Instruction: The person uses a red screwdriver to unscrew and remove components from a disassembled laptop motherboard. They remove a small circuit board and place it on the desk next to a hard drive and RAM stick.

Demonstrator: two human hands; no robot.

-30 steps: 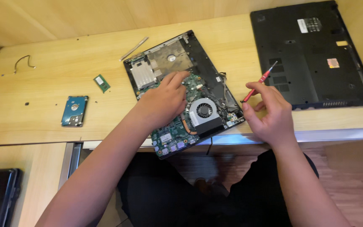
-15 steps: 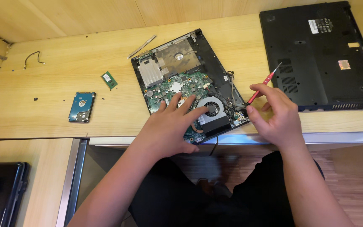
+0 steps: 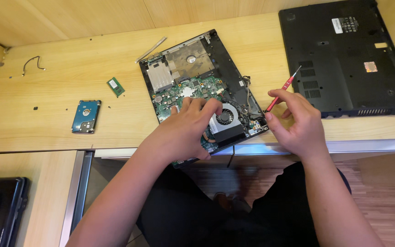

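Circuitry lies bare on the opened laptop (image 3: pixel 193 73), which sits tilted on the wooden desk (image 3: pixel 60 82) with its near corner hanging a little over the front edge. Its green board and a round cooling fan (image 3: pixel 225 117) show inside the black frame. The left hand (image 3: pixel 186 130) rests palm down on the board just beside the fan, fingers curled and their tips pressing on the parts; it holds nothing that I can see. The right hand (image 3: pixel 296 123) hovers at the laptop's right edge, closed around a thin red screwdriver (image 3: pixel 280 94) pinched between thumb and fingers, its metal tip pointing up and away toward the back of the desk. A tangle of black wires (image 3: pixel 247 93) lies along the laptop's right rim, close to that hand.

Further right, well apart from the open machine, a black bottom cover (image 3: pixel 344 59) lies flat with its vents up. To the left of the laptop sits a small green memory stick (image 3: pixel 115 87), and beyond it a blue hard drive (image 3: pixel 86 116). A slim metal strip (image 3: pixel 151 49) lies just past the laptop's far corner, and a short loose cable (image 3: pixel 33 64) rests near the desk's back left.
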